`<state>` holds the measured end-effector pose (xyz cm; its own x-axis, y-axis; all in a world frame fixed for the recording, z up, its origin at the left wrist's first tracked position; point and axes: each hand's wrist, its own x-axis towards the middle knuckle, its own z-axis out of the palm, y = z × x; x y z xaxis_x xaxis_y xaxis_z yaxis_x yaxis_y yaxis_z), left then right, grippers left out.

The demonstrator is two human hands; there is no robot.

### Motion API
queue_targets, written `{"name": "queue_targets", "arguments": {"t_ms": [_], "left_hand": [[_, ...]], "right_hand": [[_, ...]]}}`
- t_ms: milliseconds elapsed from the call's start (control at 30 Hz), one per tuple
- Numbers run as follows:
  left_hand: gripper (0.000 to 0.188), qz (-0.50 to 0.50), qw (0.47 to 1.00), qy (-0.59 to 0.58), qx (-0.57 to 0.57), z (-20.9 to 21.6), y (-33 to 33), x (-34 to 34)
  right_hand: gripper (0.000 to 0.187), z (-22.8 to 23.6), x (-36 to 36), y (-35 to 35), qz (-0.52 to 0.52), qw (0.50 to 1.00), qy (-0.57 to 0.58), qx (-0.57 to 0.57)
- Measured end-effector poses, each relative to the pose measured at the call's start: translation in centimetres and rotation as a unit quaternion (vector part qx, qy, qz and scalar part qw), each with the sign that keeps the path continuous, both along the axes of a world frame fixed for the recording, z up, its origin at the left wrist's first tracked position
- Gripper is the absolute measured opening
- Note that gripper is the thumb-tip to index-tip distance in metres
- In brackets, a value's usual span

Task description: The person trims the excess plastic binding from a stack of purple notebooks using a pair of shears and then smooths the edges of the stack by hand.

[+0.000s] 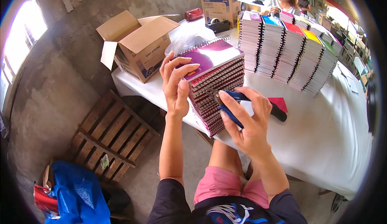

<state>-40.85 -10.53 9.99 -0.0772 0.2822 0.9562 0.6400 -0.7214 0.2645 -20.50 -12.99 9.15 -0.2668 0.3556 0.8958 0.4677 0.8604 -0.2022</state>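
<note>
At the table's near edge stands a tall stack of spiral-bound notebooks (pixel 203 109), its coiled spines facing me and a purple cover (pixel 211 60) on top. My left hand (pixel 174 84) grips the stack's left corner, fingers bent over the cover and thumb against the side. In my right hand (pixel 253 121) is a pair of blue-handled pliers (pixel 231 116). Their jaws are at the coils in the upper part of the stack; whether they bite on a wire cannot be made out.
Tall stacks of bound notebooks (pixel 288 54) fill the table's far right. Open cardboard boxes (pixel 149 52), a tape dispenser (pixel 217 25) and a red pouch (pixel 194 14) stand farther back. A wooden pallet (pixel 109 135) is at floor left, near a blue plastic bag (pixel 78 193). Another person (pixel 282 2) sits opposite.
</note>
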Motion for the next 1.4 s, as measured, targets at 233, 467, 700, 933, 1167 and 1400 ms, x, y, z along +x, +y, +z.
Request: {"name": "queue_targets", "arguments": {"t_ms": [233,467,700,933,1167,1400], "left_hand": [[0.043,0.011,0.998,-0.034,0.055,-1.0,1.2,0.5],[0.040,0.020,0.996,-0.041,0.077,-1.0,1.1,0.4],[0.038,0.015,0.997,-0.044,0.066,-1.1,1.0,0.5],[0.039,0.011,0.996,-0.057,0.065,-1.3,1.0,0.7],[0.043,-0.011,0.997,-0.057,0.057,-1.5,1.1,0.7],[0.042,0.002,0.997,-0.057,0.044,-1.2,0.7,0.6]], "right_hand": [[0.041,-0.6,-2.0,0.7,-0.009,1.000,0.010,0.011],[0.040,-0.5,-2.6,0.2,-0.003,1.000,0.006,-0.001],[0.038,-0.5,-2.5,0.2,0.002,1.000,0.000,-0.002],[0.035,0.8,-1.4,-0.9,0.339,0.815,0.120,-0.453],[0.036,-0.3,-1.2,-1.0,0.179,0.954,0.065,-0.233],[0.038,-0.5,-1.5,-1.0,-0.034,0.999,-0.024,-0.017]]}}
